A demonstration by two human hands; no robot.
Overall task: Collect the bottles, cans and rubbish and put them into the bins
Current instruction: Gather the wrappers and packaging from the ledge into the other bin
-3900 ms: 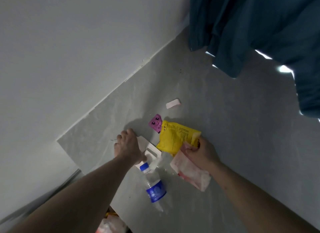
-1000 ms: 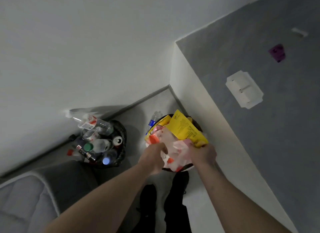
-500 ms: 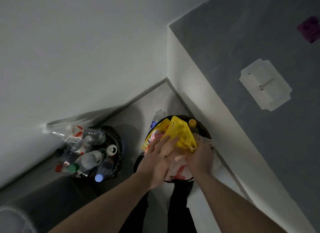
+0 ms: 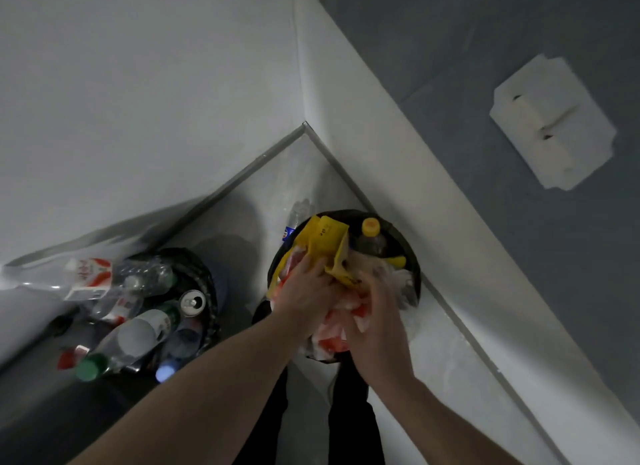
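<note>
The left hand [image 4: 308,293] lies palm down on the heap of rubbish in the right-hand black bin [image 4: 414,257], fingers spread and fairly straight, pressing on a yellow packet [image 4: 330,246]. The right hand [image 4: 375,321] sits just beside it, fingers bent down into a crumpled red-and-white wrapper [image 4: 332,336]; whether it grips the wrapper or only pushes on it cannot be told. A bottle with a yellow cap [image 4: 370,226] stands among the rubbish at the far side of this bin, against the wall's foot. To the left, apart from it, a second black bin [image 4: 204,284] is full of plastic bottles [image 4: 138,340] and an opened can [image 4: 192,302]. A white moulded tray [image 4: 554,122] lies on the grey surface [image 4: 467,42] above, well apart.
</note>
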